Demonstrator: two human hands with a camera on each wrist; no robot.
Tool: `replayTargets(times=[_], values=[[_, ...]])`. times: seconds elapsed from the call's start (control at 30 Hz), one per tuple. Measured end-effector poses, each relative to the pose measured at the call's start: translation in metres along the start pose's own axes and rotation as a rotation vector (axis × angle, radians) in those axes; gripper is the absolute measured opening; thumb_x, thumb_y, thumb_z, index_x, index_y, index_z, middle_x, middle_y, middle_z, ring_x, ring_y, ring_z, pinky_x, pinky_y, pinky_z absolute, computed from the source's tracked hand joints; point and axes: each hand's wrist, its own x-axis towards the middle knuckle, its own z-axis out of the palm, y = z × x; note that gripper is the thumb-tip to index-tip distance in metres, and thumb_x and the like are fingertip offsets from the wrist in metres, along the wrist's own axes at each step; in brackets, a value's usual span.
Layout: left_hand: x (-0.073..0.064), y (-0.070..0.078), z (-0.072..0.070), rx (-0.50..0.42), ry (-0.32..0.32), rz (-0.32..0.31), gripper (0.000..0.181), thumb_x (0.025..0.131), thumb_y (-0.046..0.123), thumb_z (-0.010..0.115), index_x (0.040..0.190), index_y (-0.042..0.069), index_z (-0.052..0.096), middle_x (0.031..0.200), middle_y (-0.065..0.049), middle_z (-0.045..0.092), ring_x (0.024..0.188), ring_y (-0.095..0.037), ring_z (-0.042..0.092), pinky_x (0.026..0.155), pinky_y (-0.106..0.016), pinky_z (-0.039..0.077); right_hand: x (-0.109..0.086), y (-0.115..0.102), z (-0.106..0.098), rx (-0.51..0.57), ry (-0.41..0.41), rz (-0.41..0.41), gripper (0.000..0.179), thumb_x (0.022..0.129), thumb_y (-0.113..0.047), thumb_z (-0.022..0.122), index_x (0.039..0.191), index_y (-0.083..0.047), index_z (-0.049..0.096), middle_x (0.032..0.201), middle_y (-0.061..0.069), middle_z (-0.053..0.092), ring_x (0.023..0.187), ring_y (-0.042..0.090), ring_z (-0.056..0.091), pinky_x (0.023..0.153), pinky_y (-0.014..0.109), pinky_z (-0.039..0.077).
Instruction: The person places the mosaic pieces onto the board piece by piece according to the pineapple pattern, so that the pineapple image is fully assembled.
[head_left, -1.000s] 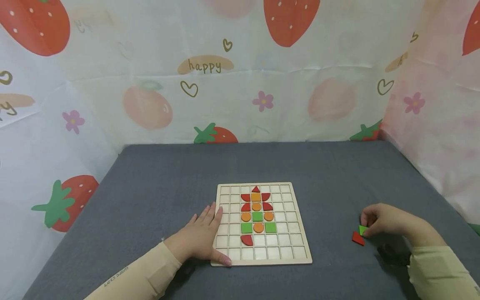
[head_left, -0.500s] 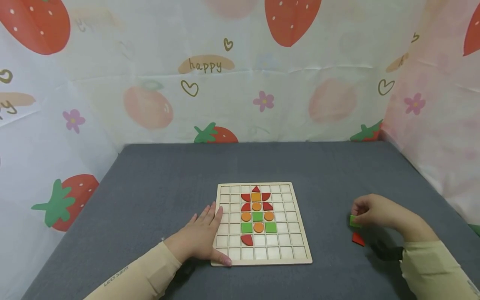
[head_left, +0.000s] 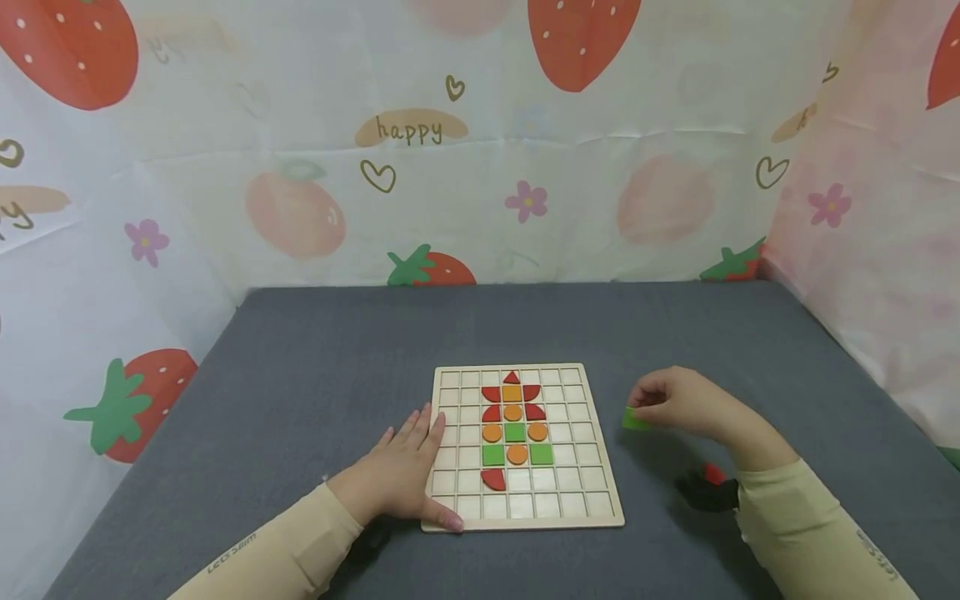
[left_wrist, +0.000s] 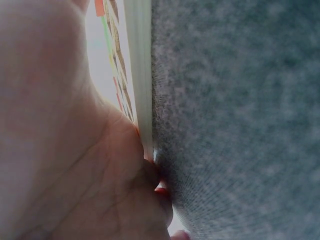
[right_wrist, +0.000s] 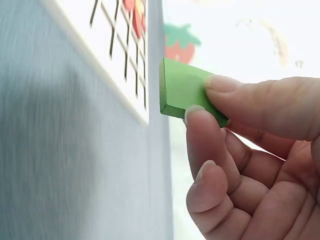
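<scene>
A pale wooden grid board (head_left: 573, 506) lies on the grey table, with red, orange and green tiles set in its middle columns. My left hand (head_left: 397, 471) rests with spread fingers along the board's left edge, thumb at the near corner. In the left wrist view the palm (left_wrist: 65, 160) is up against the board's side (left_wrist: 141, 75). Off the board's right side, my right hand (head_left: 686, 404) pinches a green square tile (right_wrist: 182, 90) between thumb and fingertips, raised above the table. The tile's inner corner is hidden by the thumb.
A loose red tile (head_left: 714, 474) lies on the table to the right, partly hidden behind the black strap at the right wrist. A strawberry-print cloth (head_left: 570, 217) rises along the table's back and sides.
My right hand has picked the green tile up from beside the red one and moved it left and away from me, toward the board. The left hand stays where it was.
</scene>
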Motion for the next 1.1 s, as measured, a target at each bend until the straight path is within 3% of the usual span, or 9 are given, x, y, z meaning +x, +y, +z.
replayTargets(times=[0.4, 0.73, 1.1], values=[[0.0, 0.001, -0.002, 0.005, -0.005, -0.002, 0.138, 0.045, 0.087, 0.055, 0.147, 0.006, 0.01, 0.152, -0.018, 0.003, 0.139, -0.032, 0.006, 0.106, -0.054, 0.016, 0.023, -0.038, 0.041, -0.002, -0.049, -0.062, 0.006, 0.083, -0.011, 0.066, 0.078, -0.013, 0.065, 0.072, -0.003, 0.057, 0.065, 0.014, 0.047, 0.057, 0.03, 0.04], [0.0, 0.002, -0.002, -0.001, 0.0, -0.003, 0.138, 0.045, 0.086, 0.056, 0.147, 0.005, 0.01, 0.152, -0.018, 0.004, 0.139, -0.033, 0.007, 0.105, -0.054, 0.016, 0.032, -0.06, 0.072, 0.05, -0.124, -0.162, 0.003, 0.084, -0.011, 0.065, 0.082, -0.009, 0.067, 0.075, -0.005, 0.062, 0.069, 0.013, 0.055, 0.064, 0.029, 0.046], [-0.002, 0.003, -0.003, -0.001, 0.003, 0.005, 0.137, 0.046, 0.086, 0.057, 0.147, 0.004, 0.011, 0.152, -0.019, 0.004, 0.139, -0.033, 0.007, 0.105, -0.054, 0.016, 0.042, -0.072, 0.096, -0.029, -0.131, -0.222, 0.013, 0.081, -0.005, 0.065, 0.075, -0.017, 0.065, 0.071, -0.01, 0.058, 0.067, 0.009, 0.052, 0.062, 0.028, 0.044]])
